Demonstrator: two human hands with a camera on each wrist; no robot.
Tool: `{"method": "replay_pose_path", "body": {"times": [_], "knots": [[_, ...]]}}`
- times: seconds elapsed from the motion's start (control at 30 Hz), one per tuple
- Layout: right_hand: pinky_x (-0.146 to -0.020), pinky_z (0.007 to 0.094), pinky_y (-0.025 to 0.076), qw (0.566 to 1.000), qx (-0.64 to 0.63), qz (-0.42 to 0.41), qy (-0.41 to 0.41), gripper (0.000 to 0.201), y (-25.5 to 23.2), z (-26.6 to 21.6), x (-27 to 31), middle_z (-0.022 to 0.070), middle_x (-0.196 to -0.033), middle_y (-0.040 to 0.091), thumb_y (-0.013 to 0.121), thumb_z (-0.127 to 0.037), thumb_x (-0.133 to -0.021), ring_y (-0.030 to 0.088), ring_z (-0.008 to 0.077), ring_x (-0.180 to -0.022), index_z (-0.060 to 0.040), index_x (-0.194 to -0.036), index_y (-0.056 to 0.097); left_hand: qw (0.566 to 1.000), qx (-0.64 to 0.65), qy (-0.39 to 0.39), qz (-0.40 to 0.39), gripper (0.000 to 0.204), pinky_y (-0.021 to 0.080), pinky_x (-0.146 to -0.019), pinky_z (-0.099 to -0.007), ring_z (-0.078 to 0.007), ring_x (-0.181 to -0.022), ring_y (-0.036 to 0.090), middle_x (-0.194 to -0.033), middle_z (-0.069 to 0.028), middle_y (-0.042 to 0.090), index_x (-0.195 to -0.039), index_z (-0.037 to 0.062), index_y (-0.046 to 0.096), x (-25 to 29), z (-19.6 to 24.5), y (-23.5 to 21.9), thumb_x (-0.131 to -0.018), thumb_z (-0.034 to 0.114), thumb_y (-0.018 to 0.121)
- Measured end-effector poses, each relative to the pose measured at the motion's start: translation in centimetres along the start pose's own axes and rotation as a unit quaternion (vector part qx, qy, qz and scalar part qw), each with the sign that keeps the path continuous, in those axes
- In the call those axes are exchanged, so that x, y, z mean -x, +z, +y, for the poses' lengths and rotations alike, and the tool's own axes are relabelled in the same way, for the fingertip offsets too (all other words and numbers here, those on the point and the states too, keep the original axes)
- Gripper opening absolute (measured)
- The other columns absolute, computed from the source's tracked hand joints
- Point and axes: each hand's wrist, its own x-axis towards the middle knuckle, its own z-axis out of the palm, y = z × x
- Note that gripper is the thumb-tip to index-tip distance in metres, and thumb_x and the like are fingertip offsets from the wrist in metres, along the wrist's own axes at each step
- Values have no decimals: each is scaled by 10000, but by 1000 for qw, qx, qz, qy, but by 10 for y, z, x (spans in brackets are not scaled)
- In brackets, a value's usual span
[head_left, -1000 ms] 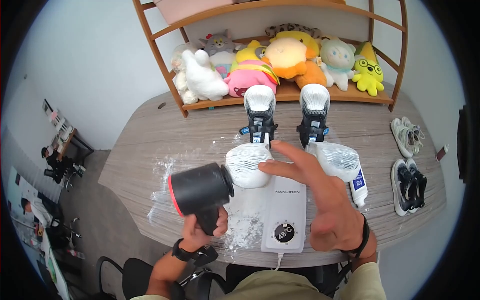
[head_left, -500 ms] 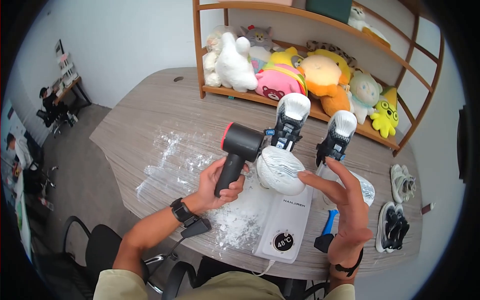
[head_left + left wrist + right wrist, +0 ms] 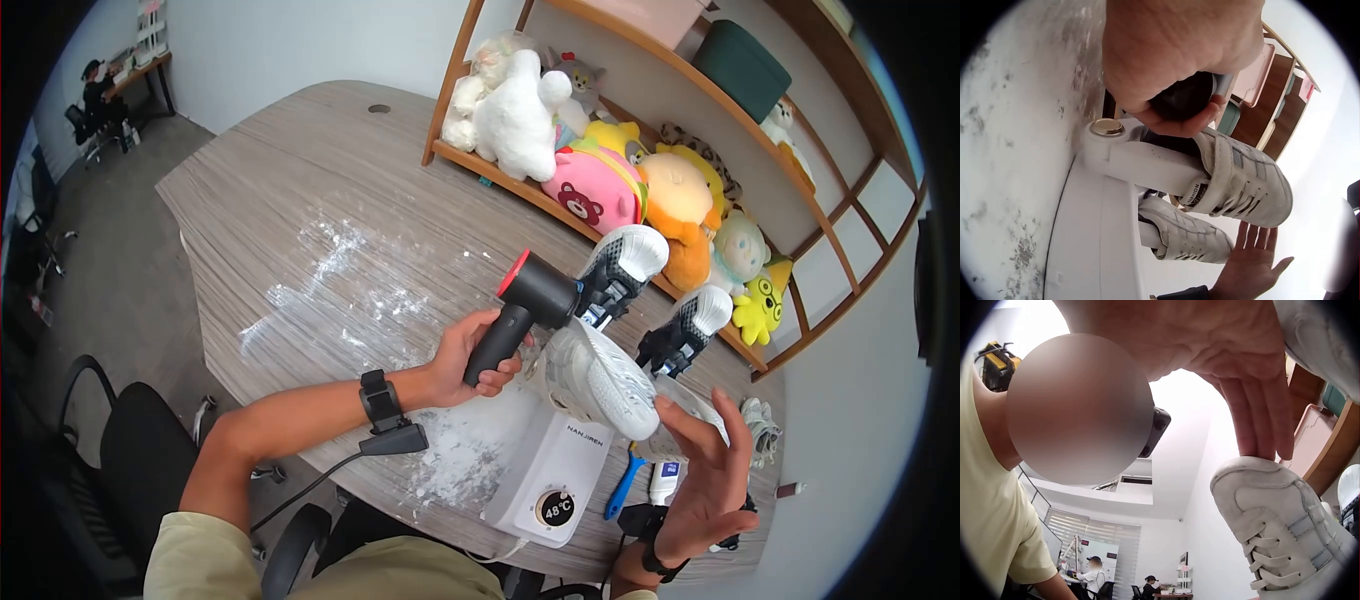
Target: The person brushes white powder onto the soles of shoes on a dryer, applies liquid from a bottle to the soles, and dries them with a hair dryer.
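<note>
My left hand (image 3: pixel 478 355) grips the handle of a black hair dryer (image 3: pixel 540 290) with a red ring at its back. Its front end is close beside a white sneaker (image 3: pixel 600 375) on the arm of a white shoe dryer (image 3: pixel 545 480), whose display reads 48°C. In the right wrist view, the straight fingertips of my right hand (image 3: pixel 1235 350) are right at that sneaker's toe (image 3: pixel 1244 472). A second white sneaker (image 3: pixel 1185 231) sits on another arm below it in the left wrist view. Behind them, two black shoes (image 3: pixel 675 345) with white soles are propped up.
White powder (image 3: pixel 465 445) marks the wooden table (image 3: pixel 290 150). Near the shoe dryer lie a blue-handled brush (image 3: pixel 625 490) and a white tube (image 3: pixel 664 483). A shelf of plush toys (image 3: pixel 600 185) stands at the back; more white shoes (image 3: pixel 762 430) are at the right.
The head view has swung left and turned. My left hand has brought the hair dryer up close beside the sneaker, which now tilts with its side showing. My right hand stays near the toe.
</note>
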Motion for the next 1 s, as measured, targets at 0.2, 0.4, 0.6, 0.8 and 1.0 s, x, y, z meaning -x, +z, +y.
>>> {"method": "replay_pose_path", "body": {"times": [0.2, 0.4, 0.6, 0.8, 1.0], "knots": [[-912, 425, 514, 999, 32, 22, -20, 1064, 5, 1, 2, 253, -964, 679, 16, -779, -862, 669, 352, -998, 86, -1328, 422, 1000, -4, 3, 3, 535, 303, -440, -221, -70, -480, 389, -682, -9, 475, -1072, 65, 531, -3, -1, 0, -942, 552, 353], [-894, 416, 529, 998, 44, 32, -33, 1045, 5, 4, 3, 248, -958, 680, 16, -764, -872, 676, 350, -980, 84, -1322, 429, 998, -27, 16, -58, 544, 324, -405, -225, -75, -452, 384, -676, -25, 467, -1117, 50, 498, 7, 1, 7, -979, 533, 291], [-881, 412, 538, 997, 54, 36, -36, 1037, 5, 4, 4, 247, -962, 679, 21, -759, -876, 681, 352, -968, 86, -1320, 430, 990, -18, 28, -137, 571, 320, -413, -222, -73, -465, 401, -668, -23, 468, -1135, 58, 489, 15, 2, 17, -983, 567, 280], [-876, 404, 545, 997, 54, 27, -44, 1029, 3, 6, 4, 247, -976, 676, 26, -752, -881, 679, 355, -977, 89, -1320, 426, 997, -19, 45, -63, 580, 303, -419, -220, -73, -466, 399, -676, -20, 465, -1134, 64, 495, 1, -10, 4, -981, 587, 296], [-875, 397, 547, 998, 38, 25, -37, 1028, 3, 7, 5, 246, -988, 674, 30, -752, -882, 673, 360, -993, 89, -1327, 419, 998, -25, 52, -29, 592, 320, -445, -239, -84, -485, 410, -695, -23, 469, -1153, 93, 496, -3, -16, -4, -960, 626, 327]]}}
